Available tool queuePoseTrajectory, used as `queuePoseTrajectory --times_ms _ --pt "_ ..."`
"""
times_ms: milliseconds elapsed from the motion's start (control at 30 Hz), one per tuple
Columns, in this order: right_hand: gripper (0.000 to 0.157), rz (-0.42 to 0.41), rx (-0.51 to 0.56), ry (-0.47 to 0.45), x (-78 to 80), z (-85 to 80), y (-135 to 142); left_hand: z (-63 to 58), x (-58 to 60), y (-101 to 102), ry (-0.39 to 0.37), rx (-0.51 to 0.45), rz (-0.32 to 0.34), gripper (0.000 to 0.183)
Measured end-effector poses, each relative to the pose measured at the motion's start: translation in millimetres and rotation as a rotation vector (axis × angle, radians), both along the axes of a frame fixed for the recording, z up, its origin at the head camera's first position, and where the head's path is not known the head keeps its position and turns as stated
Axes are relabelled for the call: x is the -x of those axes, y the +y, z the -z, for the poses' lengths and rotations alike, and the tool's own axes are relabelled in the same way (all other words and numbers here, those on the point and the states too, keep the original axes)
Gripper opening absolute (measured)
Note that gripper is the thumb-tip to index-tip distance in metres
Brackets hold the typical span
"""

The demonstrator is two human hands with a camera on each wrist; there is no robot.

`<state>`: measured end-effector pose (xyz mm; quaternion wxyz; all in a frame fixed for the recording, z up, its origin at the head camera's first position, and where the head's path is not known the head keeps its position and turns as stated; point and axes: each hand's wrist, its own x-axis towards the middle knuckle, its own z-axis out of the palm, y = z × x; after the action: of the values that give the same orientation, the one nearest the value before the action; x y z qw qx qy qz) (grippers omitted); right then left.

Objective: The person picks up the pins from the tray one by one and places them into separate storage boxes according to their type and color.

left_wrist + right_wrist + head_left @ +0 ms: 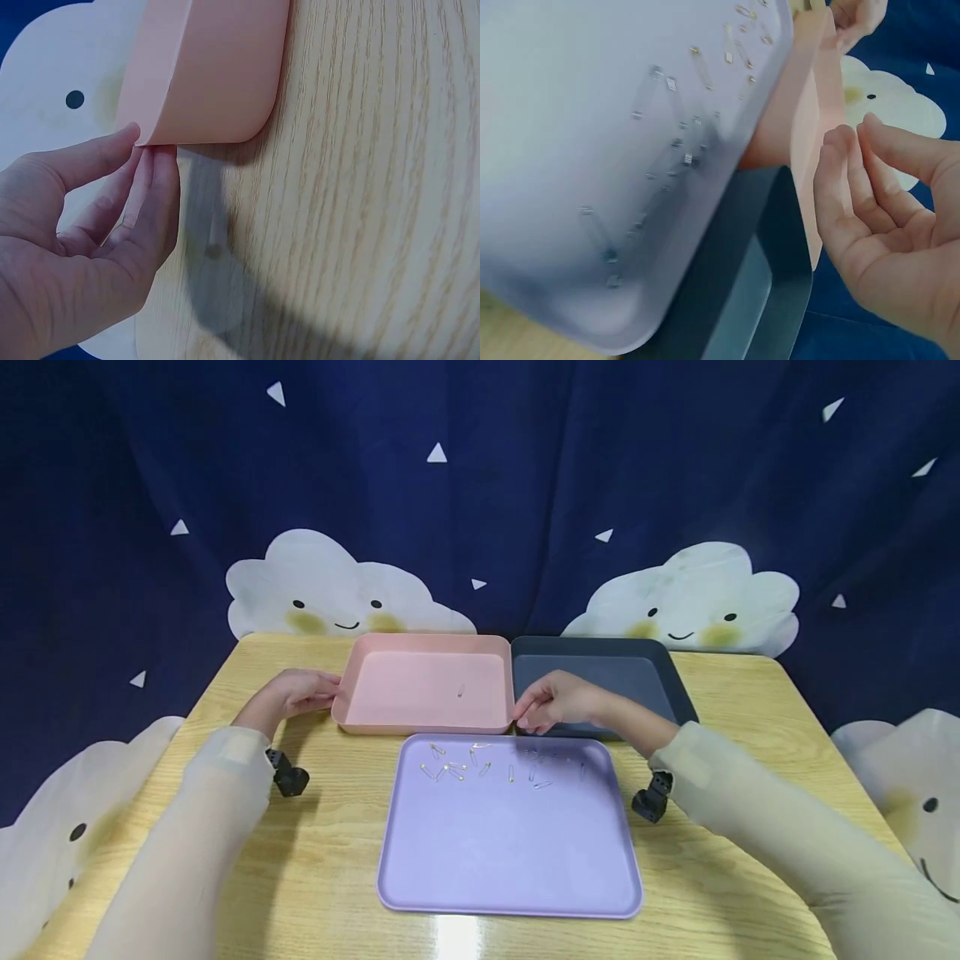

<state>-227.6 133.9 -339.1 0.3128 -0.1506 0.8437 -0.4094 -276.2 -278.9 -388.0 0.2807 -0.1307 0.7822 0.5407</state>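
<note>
My left hand [303,689] pinches the left rim of the pink tray [214,75], thumb on top and fingers below. A single safety pin [461,691] lies inside that tray. My right hand [558,700] hovers where the pink tray meets the dark grey tray [600,647]. Its fingers are loosely bent, fingertips right at the pink tray's edge, with nothing visible between them in the right wrist view. In front, the lilac tray [510,852] holds gold safety pins [453,770] on the left and silver safety pins [543,785] on the right.
All three trays stand on a light wooden table [330,860], the pink and dark ones side by side behind the lilac one. A navy curtain [487,485] with white clouds hangs behind the table. Each wrist wears a small black camera [288,775].
</note>
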Motion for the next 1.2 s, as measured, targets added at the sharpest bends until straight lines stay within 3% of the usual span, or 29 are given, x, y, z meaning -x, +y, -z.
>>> queuePoseTrajectory --times_ms 133,300,533,633,1200 --pt "0.028 -0.004 0.005 0.012 -14.5 5.1 7 0.9 -0.6 -1 0.009 -0.01 0.006 0.058" --pt "0.023 -0.052 0.033 0.042 -29.9 23.4 14 1.2 -1.3 -2 0.005 -0.007 0.004 0.058" --pt "0.011 -0.224 -0.016 0.294 -46.5 48.8 20 2.4 -2.7 -2 0.016 -0.003 0.008 0.056" --pt "0.011 -0.242 -0.018 0.369 -49.5 53.2 21 1.7 -2.9 -2 0.023 -0.007 0.015 0.056" --pt "0.012 -0.3 -0.181 0.588 -54.7 63.3 12 -0.6 -2.5 -1 0.011 0.021 0.001 0.057"
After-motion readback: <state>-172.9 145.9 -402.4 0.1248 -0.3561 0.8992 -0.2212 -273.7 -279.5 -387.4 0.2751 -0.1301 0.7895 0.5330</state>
